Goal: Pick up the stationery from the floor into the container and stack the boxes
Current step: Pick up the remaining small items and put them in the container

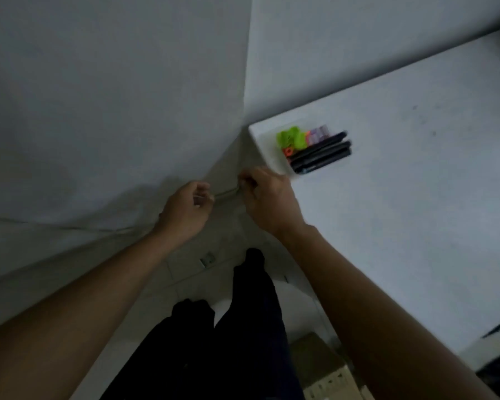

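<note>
Head view, looking down. My left hand and right hand each pinch one end of a thin pale rod with curled fingers; the rod spans the gap between them, held in the air just off the near corner of the white table. It is too blurred to tell what kind of stationery it is. The white container stands on that table corner, just beyond my right hand, and holds green pieces, black pens, an orange piece and purple pieces. Below my hands: tiled floor, a small unclear item lying on it, my dark trouser legs, and a cardboard box under the table edge.
</note>
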{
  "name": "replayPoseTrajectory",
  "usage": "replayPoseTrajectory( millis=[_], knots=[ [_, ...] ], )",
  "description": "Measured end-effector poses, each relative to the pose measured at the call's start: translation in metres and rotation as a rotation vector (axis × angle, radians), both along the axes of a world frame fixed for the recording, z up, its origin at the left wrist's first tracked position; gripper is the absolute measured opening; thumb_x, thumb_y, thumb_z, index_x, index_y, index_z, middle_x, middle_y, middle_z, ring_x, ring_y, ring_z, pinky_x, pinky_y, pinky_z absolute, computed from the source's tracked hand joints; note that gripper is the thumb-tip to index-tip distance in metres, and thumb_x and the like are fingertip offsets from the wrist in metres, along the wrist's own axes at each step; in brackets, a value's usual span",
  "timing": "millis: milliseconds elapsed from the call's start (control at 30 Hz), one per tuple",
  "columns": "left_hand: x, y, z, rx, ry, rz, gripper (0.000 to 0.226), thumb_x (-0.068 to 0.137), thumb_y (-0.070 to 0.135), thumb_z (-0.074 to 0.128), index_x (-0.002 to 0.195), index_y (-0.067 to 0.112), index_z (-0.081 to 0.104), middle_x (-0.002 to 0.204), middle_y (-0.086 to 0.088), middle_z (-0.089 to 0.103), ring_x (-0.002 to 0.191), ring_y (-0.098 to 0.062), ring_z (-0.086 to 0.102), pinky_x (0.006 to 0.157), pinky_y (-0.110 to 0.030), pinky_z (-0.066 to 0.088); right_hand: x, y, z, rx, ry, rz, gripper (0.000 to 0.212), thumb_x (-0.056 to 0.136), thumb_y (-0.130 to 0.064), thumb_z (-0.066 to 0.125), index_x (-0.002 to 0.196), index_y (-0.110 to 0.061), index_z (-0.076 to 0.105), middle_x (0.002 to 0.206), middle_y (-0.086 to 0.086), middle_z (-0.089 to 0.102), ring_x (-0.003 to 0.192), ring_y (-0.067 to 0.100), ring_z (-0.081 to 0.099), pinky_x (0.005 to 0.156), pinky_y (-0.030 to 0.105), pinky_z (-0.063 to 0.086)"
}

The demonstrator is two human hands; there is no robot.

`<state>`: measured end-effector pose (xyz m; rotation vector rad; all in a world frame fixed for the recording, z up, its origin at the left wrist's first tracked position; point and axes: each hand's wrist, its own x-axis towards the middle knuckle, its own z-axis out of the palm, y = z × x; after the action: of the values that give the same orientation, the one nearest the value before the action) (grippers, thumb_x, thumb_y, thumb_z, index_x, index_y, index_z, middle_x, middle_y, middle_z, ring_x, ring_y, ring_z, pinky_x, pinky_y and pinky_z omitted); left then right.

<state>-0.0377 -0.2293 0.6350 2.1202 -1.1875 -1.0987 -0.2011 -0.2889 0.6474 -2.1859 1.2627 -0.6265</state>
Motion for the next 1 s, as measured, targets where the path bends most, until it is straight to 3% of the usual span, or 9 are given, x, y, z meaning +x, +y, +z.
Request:
replayPoseTrajectory(
  millis=[133,267,433,567,733,867,1000],
  knots=[
    [0.014,0.022,-0.002,-0.016,-0.005,-0.03,0.024,0.09,0.014,0.058,0.113,0.009,0.062,0.104,-0.003,0.064,0.089,-0.017,0.06,0.082,-0.023,0.045,0.006,0.016,-0.016,0.092,-0.027,-0.108,0.02,0.084,-0.011,0.057,0.101,-0.007,0.067,0.097,0.012,0.068,0.087,0.029,0.063,0.076,0.043,0.052],
    [0.06,0.086,-0.042,0.086,-0.02,-0.045,0.025,0.088,0.013,0.06,0.113,0.008,0.061,0.109,-0.008,0.064,0.097,-0.02,0.062,0.093,-0.029,0.048,0.038,0.072,-0.074,0.225,-0.011,-0.155,0.018,0.085,-0.007,0.059,0.101,0.0,0.065,0.097,0.019,0.063,0.09,0.033,0.059,0.077,0.034,0.048],
    [0.086,0.124,-0.12,0.184,0.004,-0.034,0.029,0.086,0.016,0.065,0.114,0.014,0.059,0.112,-0.004,0.061,0.092,-0.015,0.061,0.08,-0.022,0.044,0.045,0.111,-0.169,0.452,0.082,-0.195,0.025,0.087,-0.011,0.06,0.112,-0.006,0.061,0.117,0.013,0.058,0.085,0.016,0.054,0.077,0.025,0.045],
    [0.081,0.133,-0.203,0.222,0.049,-0.032,0.03,0.083,0.019,0.071,0.111,0.016,0.061,0.111,-0.003,0.061,0.092,-0.017,0.063,0.08,-0.022,0.046,0.041,0.128,-0.256,0.54,0.143,-0.184,0.029,0.087,-0.012,0.062,0.115,-0.006,0.059,0.119,0.014,0.056,0.098,0.024,0.057,0.085,0.026,0.044],
    [0.072,0.14,-0.328,0.227,0.06,-0.012,0.037,0.081,0.019,0.073,0.115,0.012,0.059,0.116,-0.006,0.058,0.091,-0.016,0.059,0.078,-0.021,0.045,0.039,0.142,-0.383,0.604,0.178,-0.12,0.037,0.086,-0.009,0.062,0.122,-0.007,0.055,0.123,0.015,0.052,0.097,0.025,0.057,0.085,0.032,0.048],
    [0.064,0.148,-0.441,0.243,0.029,-0.02,0.04,0.08,0.016,0.073,0.117,0.009,0.057,0.12,-0.012,0.055,0.094,-0.02,0.06,0.076,-0.022,0.044,0.044,0.152,-0.491,0.651,0.28,0.011,0.037,0.088,-0.012,0.06,0.124,-0.007,0.054,0.126,0.011,0.053,0.107,0.025,0.056,0.089,0.03,0.045],
    [0.058,0.156,-0.542,0.338,-0.046,-0.045,0.046,0.082,0.022,0.072,0.123,0.012,0.053,0.126,-0.012,0.049,0.1,-0.021,0.058,0.079,-0.025,0.046,0.049,0.156,-0.577,0.671,0.394,0.16,0.043,0.09,-0.012,0.055,0.132,-0.011,0.047,0.132,0.011,0.048,0.113,0.029,0.052,0.094,0.038,0.044]
  ],
)
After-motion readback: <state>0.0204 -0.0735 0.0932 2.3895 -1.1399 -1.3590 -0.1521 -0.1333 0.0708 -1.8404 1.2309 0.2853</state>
